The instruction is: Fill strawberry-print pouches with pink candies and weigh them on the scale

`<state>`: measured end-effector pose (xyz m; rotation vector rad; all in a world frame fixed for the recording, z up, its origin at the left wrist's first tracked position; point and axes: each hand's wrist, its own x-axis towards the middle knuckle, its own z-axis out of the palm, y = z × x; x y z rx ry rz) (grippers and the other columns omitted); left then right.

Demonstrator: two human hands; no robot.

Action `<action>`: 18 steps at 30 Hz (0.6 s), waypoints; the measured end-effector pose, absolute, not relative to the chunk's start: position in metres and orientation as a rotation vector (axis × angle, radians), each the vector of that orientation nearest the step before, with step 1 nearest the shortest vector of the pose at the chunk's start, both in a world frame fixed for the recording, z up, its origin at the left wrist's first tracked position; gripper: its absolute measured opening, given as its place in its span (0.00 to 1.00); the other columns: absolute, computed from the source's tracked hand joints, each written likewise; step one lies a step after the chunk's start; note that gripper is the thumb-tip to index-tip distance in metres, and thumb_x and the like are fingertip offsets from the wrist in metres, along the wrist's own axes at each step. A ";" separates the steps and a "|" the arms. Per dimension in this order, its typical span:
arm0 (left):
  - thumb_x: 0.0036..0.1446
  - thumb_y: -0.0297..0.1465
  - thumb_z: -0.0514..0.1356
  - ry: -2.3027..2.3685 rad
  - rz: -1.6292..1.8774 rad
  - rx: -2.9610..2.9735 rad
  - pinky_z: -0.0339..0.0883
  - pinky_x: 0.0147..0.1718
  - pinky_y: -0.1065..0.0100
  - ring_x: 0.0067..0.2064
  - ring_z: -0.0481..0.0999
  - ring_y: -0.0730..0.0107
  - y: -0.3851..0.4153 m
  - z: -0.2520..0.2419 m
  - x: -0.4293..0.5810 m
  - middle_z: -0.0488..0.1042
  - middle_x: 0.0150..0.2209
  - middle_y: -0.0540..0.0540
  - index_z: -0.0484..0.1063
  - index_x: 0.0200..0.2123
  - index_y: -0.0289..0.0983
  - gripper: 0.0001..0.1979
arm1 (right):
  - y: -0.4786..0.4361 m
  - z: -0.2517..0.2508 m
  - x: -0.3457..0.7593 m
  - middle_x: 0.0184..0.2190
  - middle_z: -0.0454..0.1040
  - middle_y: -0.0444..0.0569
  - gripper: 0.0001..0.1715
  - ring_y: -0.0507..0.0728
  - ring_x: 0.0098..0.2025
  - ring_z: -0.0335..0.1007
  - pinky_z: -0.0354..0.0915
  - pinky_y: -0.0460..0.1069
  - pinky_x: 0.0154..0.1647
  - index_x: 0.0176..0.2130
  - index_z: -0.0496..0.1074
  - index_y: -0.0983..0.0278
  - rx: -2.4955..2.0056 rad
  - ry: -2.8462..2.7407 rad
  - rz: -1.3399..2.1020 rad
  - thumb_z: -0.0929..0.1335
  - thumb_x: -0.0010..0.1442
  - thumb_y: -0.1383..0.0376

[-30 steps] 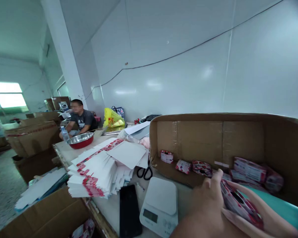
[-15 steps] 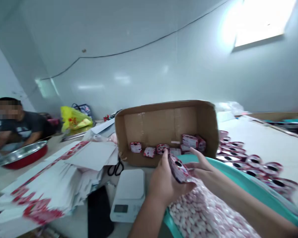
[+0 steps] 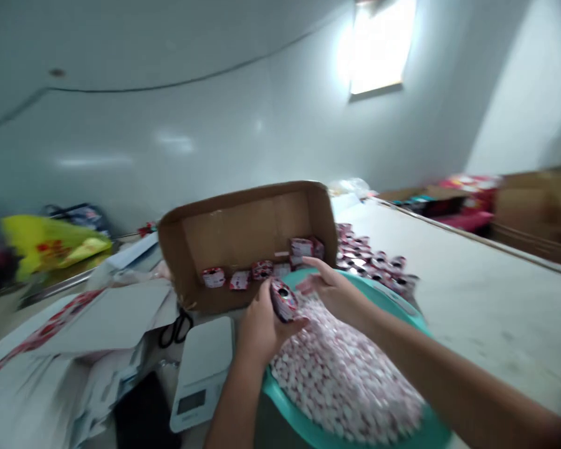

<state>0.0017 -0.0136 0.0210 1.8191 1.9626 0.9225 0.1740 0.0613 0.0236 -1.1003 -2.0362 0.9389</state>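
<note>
A person's left hand (image 3: 262, 321) grips a small red-and-white printed packet (image 3: 283, 300) with a dark round opening; the palm hides part of its underside. The right hand (image 3: 327, 288) has its fingers spread just beside the packet, holding nothing that shows; blur makes it impossible to tell whether a fingertip touches it. Both forearms run out of view at the bottom and right.

The packet is held above the near-left part of a teal basin (image 3: 287, 411) heaped with small white-and-pink pieces (image 3: 346, 374); the right forearm covers some of the heap, and the basin's lower edge is cut off. Behind the hands, a cardboard box (image 3: 247, 227) lies open toward the person, with similar packets (image 3: 214, 277) inside, some partly covered by the hands.

To the left are a white scale (image 3: 206, 362), black scissors (image 3: 176, 328), a dark flat object (image 3: 144, 411) cropped below, and smeared white card sheets (image 3: 107, 318). On the right, more packets (image 3: 378, 268) crowd together, too blurred to count.

Compared with half a second ago, the view has swung right: the seated co-worker and red bowl have left it, while the left hand keeps its packet.
</note>
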 end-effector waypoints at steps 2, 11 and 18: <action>0.42 0.47 0.71 2.008 0.909 1.841 0.65 0.56 0.56 0.60 0.71 0.47 -0.009 0.018 0.001 0.69 0.61 0.34 0.55 0.66 0.37 0.51 | 0.056 0.028 0.196 0.50 0.74 0.59 0.33 0.66 0.53 0.70 0.66 0.59 0.53 0.64 0.63 0.63 -1.228 -2.243 0.779 0.63 0.61 0.62; 0.54 0.45 0.63 1.795 0.743 2.129 0.62 0.62 0.54 0.67 0.62 0.48 -0.004 0.004 -0.008 0.58 0.69 0.39 0.45 0.71 0.41 0.47 | 0.035 0.035 0.220 0.52 0.75 0.49 0.41 0.61 0.46 0.73 0.66 0.47 0.38 0.61 0.69 0.54 -1.416 -2.746 0.686 0.76 0.49 0.62; 0.57 0.37 0.59 1.739 0.760 2.160 0.62 0.61 0.53 0.66 0.64 0.49 -0.010 0.007 -0.007 0.60 0.67 0.38 0.46 0.70 0.40 0.40 | 0.056 0.057 0.179 0.27 0.75 0.46 0.14 0.54 0.28 0.68 0.56 0.46 0.26 0.37 0.82 0.63 -1.498 -2.796 0.501 0.75 0.47 0.74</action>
